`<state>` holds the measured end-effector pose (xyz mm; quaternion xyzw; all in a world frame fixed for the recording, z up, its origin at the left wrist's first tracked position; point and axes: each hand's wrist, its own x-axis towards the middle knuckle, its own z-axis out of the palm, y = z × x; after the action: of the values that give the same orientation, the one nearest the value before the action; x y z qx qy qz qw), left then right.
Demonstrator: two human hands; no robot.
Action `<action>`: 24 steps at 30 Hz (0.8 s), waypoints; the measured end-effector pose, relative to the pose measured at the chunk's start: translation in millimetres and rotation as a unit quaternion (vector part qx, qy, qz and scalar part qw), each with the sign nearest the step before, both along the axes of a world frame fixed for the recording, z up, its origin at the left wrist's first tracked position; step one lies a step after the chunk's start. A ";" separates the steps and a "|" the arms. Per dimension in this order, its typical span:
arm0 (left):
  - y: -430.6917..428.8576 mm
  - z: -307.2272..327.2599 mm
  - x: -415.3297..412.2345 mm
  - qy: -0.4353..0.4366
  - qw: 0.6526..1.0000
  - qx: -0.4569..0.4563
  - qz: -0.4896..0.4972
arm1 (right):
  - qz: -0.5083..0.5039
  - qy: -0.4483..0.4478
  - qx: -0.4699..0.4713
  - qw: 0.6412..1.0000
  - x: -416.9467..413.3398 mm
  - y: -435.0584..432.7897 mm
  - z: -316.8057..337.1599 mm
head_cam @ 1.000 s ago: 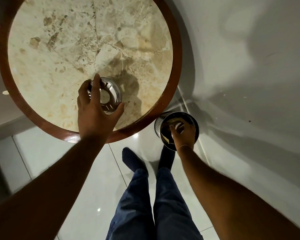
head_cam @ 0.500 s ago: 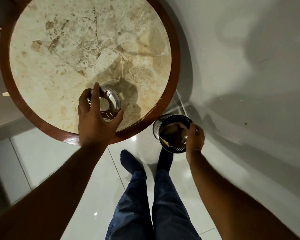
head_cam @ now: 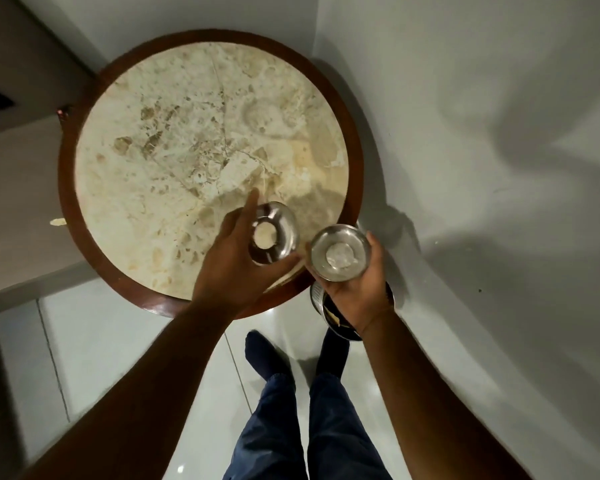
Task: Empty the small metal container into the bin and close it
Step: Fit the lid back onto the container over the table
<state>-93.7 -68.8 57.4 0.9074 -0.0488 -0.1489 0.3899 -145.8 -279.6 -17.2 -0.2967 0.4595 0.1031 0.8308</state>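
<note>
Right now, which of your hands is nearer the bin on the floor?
Right. The right hand is directly over the bin, holding a metal piece; the left hand is off to its left, over the table.

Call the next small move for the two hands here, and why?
Probably bring the right hand left to seat its metal piece onto the metal piece in the left hand: both are held side by side, apart, above the bin.

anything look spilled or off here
No spill shows. One oddity: a small pale scrap lies on the floor left of the round table. Otherwise the left hand and right hand each hold a shiny metal piece, upright.
</note>
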 end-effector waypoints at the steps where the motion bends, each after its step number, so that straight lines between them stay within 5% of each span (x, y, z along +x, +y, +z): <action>1: -2.3 8.8 3.5 0.001 1.000 -0.002 -0.011 | 0.014 -0.005 0.028 0.999 13.1 11.5 8.2; 12: 2.3 27.7 47.6 -0.039 0.991 0.080 -0.105 | 0.155 -0.070 0.079 0.982 88.7 65.5 50.5; 24: 10.2 10.8 60.1 -0.019 0.991 0.105 -0.083 | 0.216 -0.066 0.039 0.973 109.2 80.6 48.9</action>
<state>-33.6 -58.6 68.2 0.9390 -0.1150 -0.1677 0.2774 -36.7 -199.1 31.7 -0.3625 0.3240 0.2785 0.8283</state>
